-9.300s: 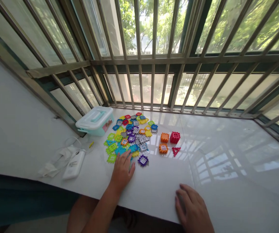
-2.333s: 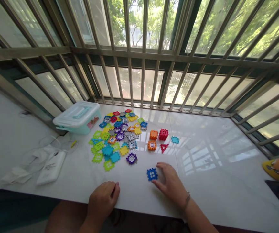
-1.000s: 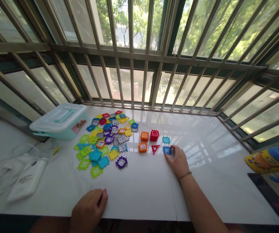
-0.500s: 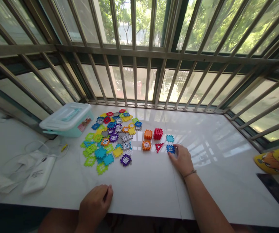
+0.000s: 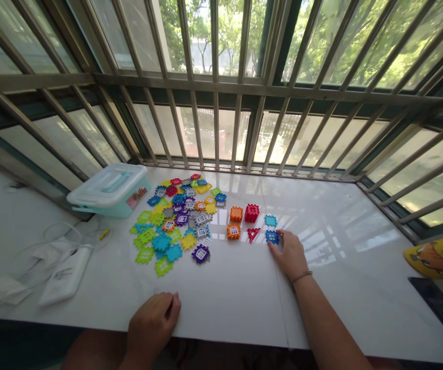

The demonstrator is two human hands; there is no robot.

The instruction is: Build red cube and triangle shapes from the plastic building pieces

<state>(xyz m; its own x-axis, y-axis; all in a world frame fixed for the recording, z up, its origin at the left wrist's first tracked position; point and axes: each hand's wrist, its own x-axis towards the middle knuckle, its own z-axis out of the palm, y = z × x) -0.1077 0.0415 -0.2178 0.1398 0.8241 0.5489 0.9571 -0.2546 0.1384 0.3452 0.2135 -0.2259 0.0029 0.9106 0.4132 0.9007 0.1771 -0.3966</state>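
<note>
My right hand [image 5: 288, 252] lies on the white tabletop with thumb and index finger at the right edge of a blue square building tile [image 5: 272, 237], gripping it flat on the surface. Just behind that tile is a light-blue one [image 5: 270, 221]. To its left are a red triangular piece [image 5: 253, 235], a stack of red tiles [image 5: 251, 213], an orange stack [image 5: 236, 214] and an orange stack with a window piece on top [image 5: 233, 231]. My left hand [image 5: 154, 321] rests curled at the table's front edge, closed with nothing visible in it.
A loose pile of colourful interlocking tiles [image 5: 161, 241] spreads across the left middle. Behind it stands a lidded teal box [image 5: 109, 190]. A white power strip [image 5: 65, 275] with cables lies at left. A yellow object [image 5: 432, 257] and dark flat panel [image 5: 437, 303] sit at right. Metal bars line the windows.
The view has shifted very slightly. Both hands and the tiles stay where they were on the table.
</note>
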